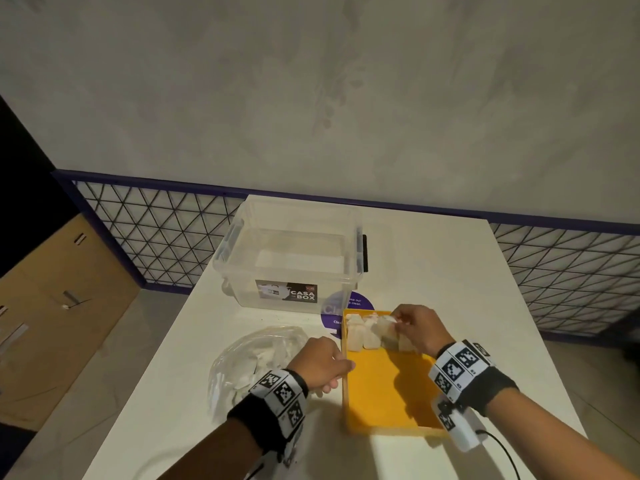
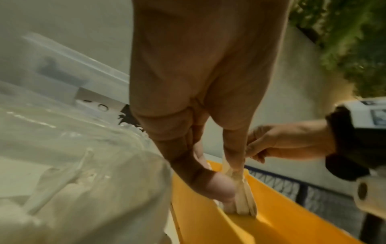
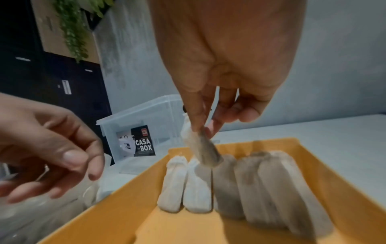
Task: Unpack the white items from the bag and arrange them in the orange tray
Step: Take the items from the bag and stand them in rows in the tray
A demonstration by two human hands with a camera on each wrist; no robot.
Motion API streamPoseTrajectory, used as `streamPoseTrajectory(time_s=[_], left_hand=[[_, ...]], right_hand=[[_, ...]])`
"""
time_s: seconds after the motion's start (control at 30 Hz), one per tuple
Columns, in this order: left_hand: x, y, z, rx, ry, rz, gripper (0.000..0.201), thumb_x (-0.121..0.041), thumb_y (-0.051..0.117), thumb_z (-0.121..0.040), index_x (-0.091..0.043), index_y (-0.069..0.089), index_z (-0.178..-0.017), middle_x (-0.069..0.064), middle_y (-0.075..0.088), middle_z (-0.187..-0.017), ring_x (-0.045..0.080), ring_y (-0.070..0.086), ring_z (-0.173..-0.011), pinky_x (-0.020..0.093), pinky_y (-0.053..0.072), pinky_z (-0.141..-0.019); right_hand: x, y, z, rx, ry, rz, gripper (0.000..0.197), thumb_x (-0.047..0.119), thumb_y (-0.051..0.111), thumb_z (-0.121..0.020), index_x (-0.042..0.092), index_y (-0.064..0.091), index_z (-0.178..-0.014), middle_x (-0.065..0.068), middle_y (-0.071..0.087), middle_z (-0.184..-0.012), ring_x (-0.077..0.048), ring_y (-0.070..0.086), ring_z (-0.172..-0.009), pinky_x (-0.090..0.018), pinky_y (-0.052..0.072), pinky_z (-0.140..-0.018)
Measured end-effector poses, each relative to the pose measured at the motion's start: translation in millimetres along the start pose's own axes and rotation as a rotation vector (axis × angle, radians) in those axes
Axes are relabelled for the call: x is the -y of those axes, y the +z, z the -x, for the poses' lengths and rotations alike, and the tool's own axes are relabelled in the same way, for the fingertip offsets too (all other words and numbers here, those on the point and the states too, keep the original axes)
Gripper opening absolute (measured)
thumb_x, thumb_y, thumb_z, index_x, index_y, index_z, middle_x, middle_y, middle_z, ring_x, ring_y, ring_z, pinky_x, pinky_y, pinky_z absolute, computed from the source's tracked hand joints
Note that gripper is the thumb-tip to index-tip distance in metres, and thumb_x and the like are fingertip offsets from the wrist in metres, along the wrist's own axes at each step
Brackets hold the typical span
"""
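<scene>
An orange tray (image 1: 388, 386) lies on the white table. Several white sachets (image 3: 229, 186) stand in a row at its far end. My right hand (image 3: 203, 130) pinches one more white sachet (image 3: 200, 148) by its top, tilted, just above the left part of the row. My left hand (image 1: 325, 375) hovers at the tray's left rim with fingers loosely curled and nothing in them. Left of the tray lies a clear plastic bag (image 1: 256, 362) with more white sachets inside.
A clear lidless storage box (image 1: 291, 258) labelled "CASA BOX" stands behind the tray. A purple round sticker (image 1: 349, 306) lies on the table (image 1: 450, 271) between them. A wire-mesh fence runs behind the table. The near half of the tray holds nothing.
</scene>
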State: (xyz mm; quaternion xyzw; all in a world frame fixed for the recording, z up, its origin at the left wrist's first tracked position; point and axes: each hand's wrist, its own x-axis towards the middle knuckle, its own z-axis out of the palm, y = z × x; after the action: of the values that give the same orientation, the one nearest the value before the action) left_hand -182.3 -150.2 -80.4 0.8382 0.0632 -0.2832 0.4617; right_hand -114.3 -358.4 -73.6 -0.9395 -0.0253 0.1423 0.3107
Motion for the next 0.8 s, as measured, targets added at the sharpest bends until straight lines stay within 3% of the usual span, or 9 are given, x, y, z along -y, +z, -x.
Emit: streamPoseTrajectory(time_s=[0.1, 0.2, 0.3, 0.4, 0.57, 0.7, 0.8], left_hand=[[-6, 13, -7, 0.018, 0.001, -0.313, 0.031, -0.039, 0.062, -0.088, -0.009, 0.061, -0.079, 0.007, 0.062, -0.074, 0.021, 0.060, -0.068, 0.034, 0.053, -0.075], [-5, 21, -12, 0.017, 0.005, -0.514, 0.042, -0.041, 0.058, -0.091, -0.003, 0.059, -0.110, 0.014, 0.062, -0.106, 0.027, 0.062, -0.101, 0.033, 0.048, -0.083], [1, 23, -15, 0.011, -0.014, -0.539, 0.042, -0.031, 0.054, -0.094, -0.001, 0.054, -0.123, 0.016, 0.056, -0.124, 0.028, 0.060, -0.107, 0.032, 0.048, -0.082], [5, 24, -20, -0.001, -0.036, -0.458, 0.036, -0.021, 0.053, -0.094, 0.001, 0.055, -0.122, 0.019, 0.058, -0.120, 0.029, 0.066, -0.099, 0.035, 0.054, -0.081], [9, 25, -23, -0.001, -0.038, -0.406, 0.032, -0.017, 0.052, -0.096, 0.001, 0.053, -0.122, 0.019, 0.062, -0.114, 0.025, 0.067, -0.086, 0.031, 0.056, -0.078], [13, 26, -26, 0.011, -0.010, -0.448, 0.033, -0.016, 0.051, -0.096, 0.003, 0.053, -0.122, 0.013, 0.056, -0.097, 0.030, 0.069, -0.090, 0.032, 0.055, -0.077], [14, 27, -26, 0.005, 0.006, -0.469, 0.033, -0.017, 0.050, -0.097, 0.003, 0.053, -0.122, 0.011, 0.055, -0.094, 0.028, 0.069, -0.087, 0.031, 0.055, -0.075]], right_hand=[[-7, 17, -3, 0.104, 0.020, 0.028, 0.008, 0.004, 0.058, -0.085, 0.007, 0.064, -0.087, -0.003, 0.058, -0.082, -0.020, 0.055, -0.080, -0.029, 0.049, -0.072], [-7, 34, -10, 0.117, 0.027, 0.094, 0.010, 0.005, 0.057, -0.085, 0.013, 0.061, -0.082, -0.002, 0.058, -0.085, -0.019, 0.054, -0.082, -0.026, 0.045, -0.075], [-8, 43, -16, 0.080, 0.053, 0.123, 0.012, 0.008, 0.058, -0.085, 0.015, 0.063, -0.093, -0.001, 0.060, -0.089, -0.020, 0.058, -0.086, -0.027, 0.047, -0.080], [-10, 46, -20, 0.050, 0.063, 0.141, 0.009, 0.010, 0.059, -0.085, 0.018, 0.062, -0.089, 0.000, 0.059, -0.087, -0.021, 0.059, -0.088, -0.030, 0.047, -0.082], [-11, 50, -20, -0.009, 0.123, 0.049, 0.005, 0.008, 0.058, -0.085, 0.011, 0.060, -0.089, -0.009, 0.064, -0.088, -0.025, 0.060, -0.086, -0.034, 0.048, -0.082], [-11, 49, -19, -0.046, 0.131, 0.050, 0.007, 0.010, 0.058, -0.086, 0.015, 0.054, -0.089, -0.010, 0.065, -0.095, -0.025, 0.059, -0.089, -0.035, 0.049, -0.083], [-8, 49, -18, -0.058, 0.114, 0.145, 0.011, 0.015, 0.059, -0.087, 0.016, 0.055, -0.097, -0.008, 0.065, -0.101, -0.024, 0.058, -0.093, -0.032, 0.048, -0.083]])
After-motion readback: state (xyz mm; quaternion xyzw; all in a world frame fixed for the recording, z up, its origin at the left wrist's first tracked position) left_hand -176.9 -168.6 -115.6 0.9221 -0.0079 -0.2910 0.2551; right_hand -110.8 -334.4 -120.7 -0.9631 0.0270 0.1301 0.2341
